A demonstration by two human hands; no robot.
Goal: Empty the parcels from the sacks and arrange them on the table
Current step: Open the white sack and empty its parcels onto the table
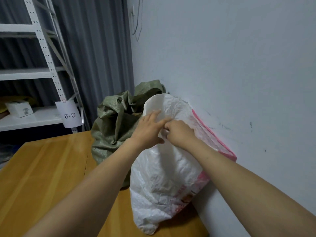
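Right of centre in the frame, a white woven plastic sack (pixel 164 177) with a pink edge stands bulging on the orange-brown wooden table (pixel 42 177). It leans against the pale grey wall (pixel 222 65), which seems to be what keeps its soft bulk upright. Its top is gathered into a crumpled neck, and both hands meet there. The right hand (pixel 179 132) is clenched on that bunched neck, its fingers curled into the folds, probably to undo or pull apart the closure. The left hand (pixel 148 129) lies released, with straight fingers spread flat against the fabric just beside the neck, most likely to steady the sack while the other hand works. Just behind it and touching it, at the centre of the frame, an olive-green woven sack (pixel 116 124) slumps on the far end of the table with its mouth loosely crumpled. No parcels are in view, so judging by the swollen white sack they are inside, and emptying has yet to begin. The bare stretch of tabletop at lower left looks like the place where they will be laid out. At upper left a white metal shelving rack (pixel 42 40) stands before a grey curtain (pixel 95 48), with a paper label marked 6-3 (pixel 69 115) hanging from it and a small white box (pixel 18 108) on one shelf.
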